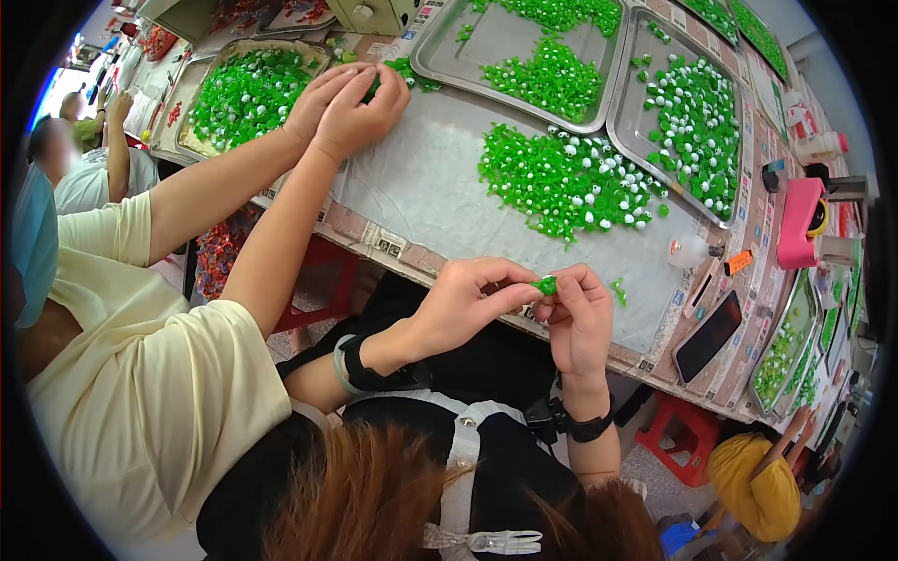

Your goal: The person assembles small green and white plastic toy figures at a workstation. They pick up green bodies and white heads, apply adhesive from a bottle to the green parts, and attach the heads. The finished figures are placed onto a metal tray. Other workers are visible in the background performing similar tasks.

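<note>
Near the table's front edge, my left hand [472,304] and my right hand [581,323] meet at their fingertips. Pinched between them is a small green plastic piece [545,285], partly covered by the fingers; its exact shape cannot be made out. Just right of my right hand lies a loose green piece [618,292]. Beyond my hands spreads a heap of small green figures with white eyeballs [561,178]. Each of my wrists wears a black band.
At my left, a co-worker's hands [351,107] are over the table beside a tray of green pieces [248,98]. Metal trays [449,61] of green parts line the back. To the right are a phone [708,337], an orange-capped item [738,262], a small bottle [687,251] and a pink device [798,222].
</note>
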### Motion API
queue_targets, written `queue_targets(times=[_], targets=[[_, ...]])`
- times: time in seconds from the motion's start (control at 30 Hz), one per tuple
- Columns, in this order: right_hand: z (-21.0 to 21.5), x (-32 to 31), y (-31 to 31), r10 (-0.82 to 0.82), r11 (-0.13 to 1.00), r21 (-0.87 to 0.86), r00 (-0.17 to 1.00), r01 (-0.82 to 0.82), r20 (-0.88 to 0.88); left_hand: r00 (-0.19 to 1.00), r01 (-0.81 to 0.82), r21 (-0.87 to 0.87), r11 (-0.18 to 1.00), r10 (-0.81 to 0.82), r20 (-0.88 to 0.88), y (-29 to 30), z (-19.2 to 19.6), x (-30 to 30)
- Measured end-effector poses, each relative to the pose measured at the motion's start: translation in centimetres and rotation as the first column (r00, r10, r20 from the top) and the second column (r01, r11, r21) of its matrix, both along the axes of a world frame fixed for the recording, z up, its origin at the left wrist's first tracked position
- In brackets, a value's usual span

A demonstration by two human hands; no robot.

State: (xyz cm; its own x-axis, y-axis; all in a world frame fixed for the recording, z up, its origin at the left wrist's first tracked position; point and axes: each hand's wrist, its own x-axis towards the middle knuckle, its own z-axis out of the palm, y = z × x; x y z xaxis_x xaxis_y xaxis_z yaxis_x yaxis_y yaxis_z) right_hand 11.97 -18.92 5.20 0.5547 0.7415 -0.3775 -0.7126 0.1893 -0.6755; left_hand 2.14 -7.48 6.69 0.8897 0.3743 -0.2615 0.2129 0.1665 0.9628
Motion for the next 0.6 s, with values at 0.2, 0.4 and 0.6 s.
queue_targets(times=[0.2, 0.4, 0.6], targets=[[0.0, 0.0, 0.2, 0.015, 1.0, -0.01, 1.0, -0.014, 0.004, 0.998, 0.019, 0.073, 0.997, -0.024, 0.066, 0.2, 0.7, 0.1], [-0.6, -0.5, 1.1, 0.025, 0.997, -0.068, 1.0, -0.025, 0.005, 0.983, -0.096, 0.209, 0.973, 0.06, 0.175, 0.5, 0.6, 0.0], [-1.7, -0.4, 1.2, -0.014, 0.988, -0.153, 0.997, 0.026, 0.076, 0.839, -0.541, 0.327, 0.775, 0.523, 0.149, 6.6, -3.8, -1.9]])
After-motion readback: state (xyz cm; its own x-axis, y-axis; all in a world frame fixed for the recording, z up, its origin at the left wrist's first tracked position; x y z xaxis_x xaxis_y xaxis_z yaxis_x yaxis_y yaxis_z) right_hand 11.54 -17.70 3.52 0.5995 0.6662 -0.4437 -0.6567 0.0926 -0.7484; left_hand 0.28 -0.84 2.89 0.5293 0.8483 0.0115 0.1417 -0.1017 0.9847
